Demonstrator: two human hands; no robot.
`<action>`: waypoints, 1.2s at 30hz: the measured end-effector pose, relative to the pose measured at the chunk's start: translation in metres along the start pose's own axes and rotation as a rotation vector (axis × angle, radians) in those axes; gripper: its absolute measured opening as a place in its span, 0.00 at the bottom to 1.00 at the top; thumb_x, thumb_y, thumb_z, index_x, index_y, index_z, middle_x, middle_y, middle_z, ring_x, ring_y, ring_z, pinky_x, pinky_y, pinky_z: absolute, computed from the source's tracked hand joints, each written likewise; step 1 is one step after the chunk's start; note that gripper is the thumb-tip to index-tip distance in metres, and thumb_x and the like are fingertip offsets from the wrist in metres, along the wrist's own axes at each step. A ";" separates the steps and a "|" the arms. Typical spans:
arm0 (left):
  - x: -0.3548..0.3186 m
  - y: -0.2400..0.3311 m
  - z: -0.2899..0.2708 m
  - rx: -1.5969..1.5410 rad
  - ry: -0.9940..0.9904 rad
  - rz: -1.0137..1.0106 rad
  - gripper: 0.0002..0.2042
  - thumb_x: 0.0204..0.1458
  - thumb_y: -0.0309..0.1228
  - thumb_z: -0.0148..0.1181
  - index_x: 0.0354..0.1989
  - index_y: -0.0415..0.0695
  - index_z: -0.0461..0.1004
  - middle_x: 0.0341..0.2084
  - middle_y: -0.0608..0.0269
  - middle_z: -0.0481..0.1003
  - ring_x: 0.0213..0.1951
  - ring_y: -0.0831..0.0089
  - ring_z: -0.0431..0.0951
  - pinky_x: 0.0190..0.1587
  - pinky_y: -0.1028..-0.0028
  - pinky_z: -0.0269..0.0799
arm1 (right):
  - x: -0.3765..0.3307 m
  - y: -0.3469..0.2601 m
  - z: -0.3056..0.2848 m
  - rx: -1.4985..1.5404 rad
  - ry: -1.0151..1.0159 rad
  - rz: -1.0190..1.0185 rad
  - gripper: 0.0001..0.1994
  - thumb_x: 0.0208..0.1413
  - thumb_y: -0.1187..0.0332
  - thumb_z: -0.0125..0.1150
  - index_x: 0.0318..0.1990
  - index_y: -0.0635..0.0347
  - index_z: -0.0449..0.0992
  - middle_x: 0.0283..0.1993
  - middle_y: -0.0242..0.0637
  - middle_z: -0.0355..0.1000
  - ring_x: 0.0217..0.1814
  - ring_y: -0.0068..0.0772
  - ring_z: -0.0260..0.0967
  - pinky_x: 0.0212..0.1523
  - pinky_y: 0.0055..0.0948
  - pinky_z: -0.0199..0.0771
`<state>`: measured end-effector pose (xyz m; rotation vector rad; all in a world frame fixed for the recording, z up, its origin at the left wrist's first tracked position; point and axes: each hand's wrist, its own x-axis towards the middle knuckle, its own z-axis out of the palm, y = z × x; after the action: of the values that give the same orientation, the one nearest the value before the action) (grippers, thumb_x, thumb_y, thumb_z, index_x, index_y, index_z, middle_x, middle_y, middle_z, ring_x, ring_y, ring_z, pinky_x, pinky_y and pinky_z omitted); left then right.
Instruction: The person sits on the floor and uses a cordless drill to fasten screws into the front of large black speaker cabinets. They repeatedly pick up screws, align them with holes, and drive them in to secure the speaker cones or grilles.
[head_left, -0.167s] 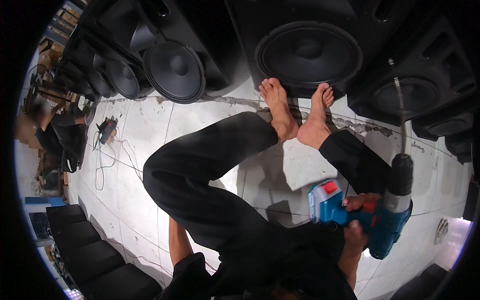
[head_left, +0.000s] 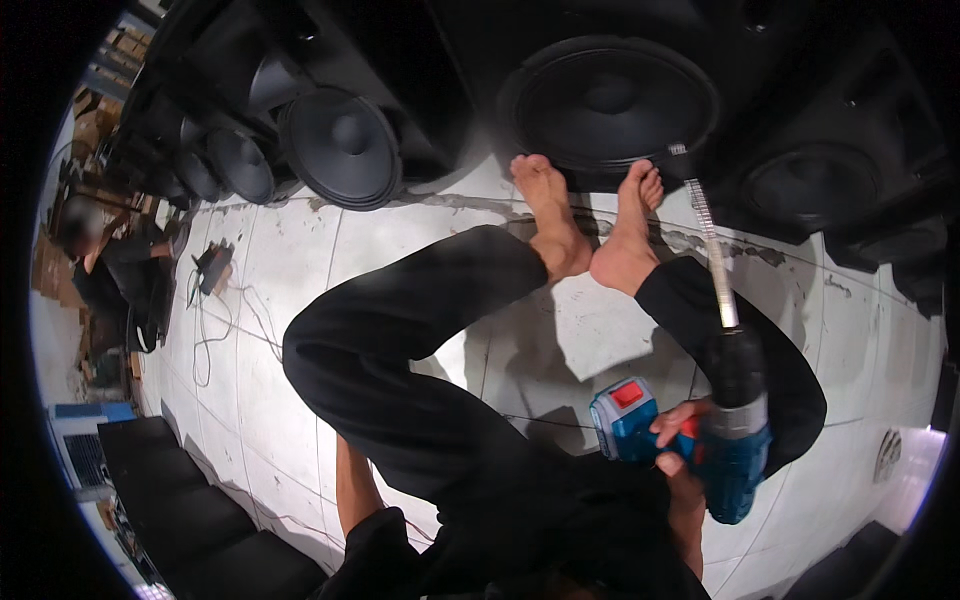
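My right hand (head_left: 680,440) is closed around the grip of a blue cordless drill (head_left: 740,460), which has a red button and a blue, grey and red battery (head_left: 624,412). From its black chuck a long metal bit (head_left: 718,270) points away toward the large speaker (head_left: 612,100) in front of my feet. At the far end of the bit is a small light tip, seen against the dark cabinet; contact cannot be made out. Of my left arm only the forearm (head_left: 355,485) shows, beside my bent left leg. That leg hides my left hand.
Black speaker cabinets line the far side, one with a round cone (head_left: 345,140). A dark power strip (head_left: 212,268) with loose cables lies on the white tiles at left, near another seated person (head_left: 115,265). Black boxes (head_left: 190,500) stand at the lower left.
My right hand has swung the drill to the left, and the bit's tip has moved left and slightly lower, from the right-hand speaker to the large one.
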<state>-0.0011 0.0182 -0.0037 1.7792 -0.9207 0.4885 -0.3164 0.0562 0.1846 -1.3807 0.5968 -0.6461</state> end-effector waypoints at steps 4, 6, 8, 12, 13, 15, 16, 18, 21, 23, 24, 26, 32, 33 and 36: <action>-0.050 -0.027 -0.176 0.022 -0.208 -0.524 0.41 0.48 0.31 0.62 0.67 0.35 0.44 0.62 0.44 0.50 0.63 0.53 0.52 0.63 0.58 0.51 | -0.031 0.038 -0.019 -0.125 0.008 0.155 0.14 0.40 0.67 0.75 0.30 0.58 0.74 0.31 0.36 0.72 0.30 0.30 0.73 0.36 0.28 0.74; -0.068 -0.041 -0.283 -0.069 -0.216 -0.902 0.37 0.51 0.30 0.61 0.65 0.33 0.47 0.59 0.42 0.56 0.60 0.55 0.59 0.59 0.60 0.58 | -0.040 0.070 -0.025 -0.213 -0.016 0.025 0.14 0.41 0.67 0.75 0.31 0.59 0.74 0.30 0.37 0.73 0.27 0.31 0.73 0.33 0.27 0.74; -0.082 -0.052 -0.361 -0.281 -0.072 -1.114 0.33 0.53 0.29 0.60 0.64 0.30 0.49 0.55 0.39 0.62 0.56 0.56 0.66 0.56 0.63 0.65 | -0.032 0.058 -0.020 -0.369 -0.041 -0.149 0.14 0.41 0.67 0.74 0.31 0.61 0.74 0.30 0.39 0.73 0.27 0.33 0.73 0.31 0.26 0.74; -0.013 0.011 -0.433 -0.112 0.409 -0.768 0.23 0.58 0.27 0.58 0.57 0.27 0.59 0.45 0.41 0.74 0.48 0.63 0.77 0.51 0.70 0.75 | -0.021 0.041 0.004 -0.366 -0.095 -0.230 0.14 0.41 0.68 0.74 0.30 0.62 0.74 0.29 0.39 0.73 0.27 0.33 0.73 0.31 0.26 0.75; 0.013 0.035 -0.421 -0.023 0.495 -0.678 0.19 0.58 0.27 0.58 0.53 0.27 0.65 0.41 0.47 0.76 0.44 0.67 0.78 0.51 0.73 0.74 | -0.024 0.043 0.004 -0.407 -0.132 -0.243 0.14 0.40 0.68 0.74 0.30 0.63 0.74 0.29 0.39 0.73 0.27 0.34 0.74 0.31 0.27 0.75; 0.045 0.071 -0.386 -0.040 0.418 -0.613 0.16 0.56 0.27 0.60 0.51 0.32 0.70 0.38 0.54 0.77 0.40 0.73 0.77 0.43 0.79 0.74 | -0.031 0.053 0.004 -0.422 -0.169 -0.199 0.13 0.40 0.68 0.73 0.30 0.62 0.75 0.29 0.38 0.74 0.28 0.33 0.74 0.32 0.27 0.75; 0.057 0.095 -0.357 -0.152 0.360 -0.648 0.14 0.56 0.27 0.61 0.48 0.33 0.73 0.36 0.56 0.77 0.36 0.74 0.77 0.39 0.79 0.75 | -0.036 0.059 0.007 -0.397 -0.174 -0.145 0.12 0.40 0.68 0.73 0.29 0.62 0.76 0.29 0.38 0.75 0.28 0.32 0.75 0.32 0.27 0.76; 0.062 0.117 -0.292 -0.355 0.216 -0.721 0.12 0.56 0.26 0.60 0.46 0.32 0.74 0.34 0.56 0.77 0.32 0.72 0.79 0.36 0.76 0.78 | -0.047 0.072 0.008 -0.376 -0.155 -0.037 0.11 0.39 0.68 0.73 0.28 0.61 0.78 0.28 0.36 0.76 0.28 0.31 0.76 0.33 0.28 0.76; 0.061 0.132 -0.216 -0.715 0.000 -0.831 0.12 0.57 0.26 0.59 0.47 0.32 0.72 0.34 0.53 0.77 0.33 0.70 0.80 0.39 0.76 0.78 | -0.051 0.069 0.005 -0.330 -0.069 0.011 0.10 0.39 0.65 0.74 0.27 0.57 0.79 0.27 0.33 0.77 0.28 0.30 0.77 0.35 0.29 0.77; 0.059 0.132 -0.191 -0.898 0.018 -0.954 0.12 0.56 0.26 0.60 0.45 0.30 0.72 0.34 0.54 0.77 0.35 0.69 0.80 0.41 0.75 0.78 | -0.054 0.063 0.008 -0.286 -0.004 0.068 0.10 0.39 0.63 0.74 0.26 0.55 0.79 0.26 0.32 0.77 0.28 0.30 0.76 0.35 0.30 0.77; 0.056 0.130 -0.180 -0.966 -0.001 -0.982 0.12 0.56 0.26 0.60 0.45 0.31 0.72 0.34 0.54 0.77 0.36 0.69 0.80 0.41 0.75 0.78 | -0.056 0.061 0.008 -0.271 0.046 0.129 0.10 0.40 0.62 0.74 0.26 0.55 0.79 0.26 0.31 0.77 0.28 0.30 0.76 0.36 0.30 0.76; 0.055 0.127 -0.166 -1.049 -0.033 -1.024 0.11 0.57 0.27 0.59 0.45 0.32 0.73 0.34 0.55 0.77 0.36 0.70 0.80 0.40 0.77 0.79 | -0.065 0.082 -0.006 -0.510 0.056 -0.021 0.12 0.40 0.60 0.75 0.27 0.54 0.79 0.27 0.29 0.76 0.29 0.30 0.75 0.37 0.30 0.75; 0.058 0.126 -0.144 -1.149 -0.163 -1.096 0.11 0.58 0.28 0.57 0.45 0.32 0.73 0.34 0.57 0.77 0.36 0.71 0.81 0.38 0.80 0.80 | -0.106 0.178 -0.055 -0.831 0.081 -0.150 0.17 0.39 0.59 0.77 0.31 0.53 0.74 0.31 0.30 0.74 0.32 0.30 0.73 0.36 0.29 0.73; 0.057 0.125 -0.142 -1.139 -0.168 -1.105 0.11 0.58 0.28 0.58 0.44 0.32 0.73 0.33 0.56 0.77 0.34 0.71 0.80 0.37 0.79 0.80 | -0.113 0.190 -0.059 -0.758 0.117 -0.087 0.18 0.39 0.59 0.78 0.32 0.54 0.73 0.32 0.31 0.73 0.33 0.30 0.73 0.36 0.28 0.73; 0.059 0.122 -0.136 -1.118 -0.198 -1.135 0.11 0.57 0.28 0.59 0.43 0.31 0.73 0.31 0.55 0.77 0.30 0.72 0.80 0.35 0.77 0.80 | -0.134 0.224 -0.070 -0.689 0.220 0.074 0.21 0.38 0.58 0.78 0.35 0.56 0.72 0.33 0.32 0.73 0.33 0.30 0.73 0.36 0.28 0.73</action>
<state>-0.0463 0.1001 0.1642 1.0081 -0.0800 -0.8106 -0.4453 0.1216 -0.0436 -1.9238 1.1110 -0.5564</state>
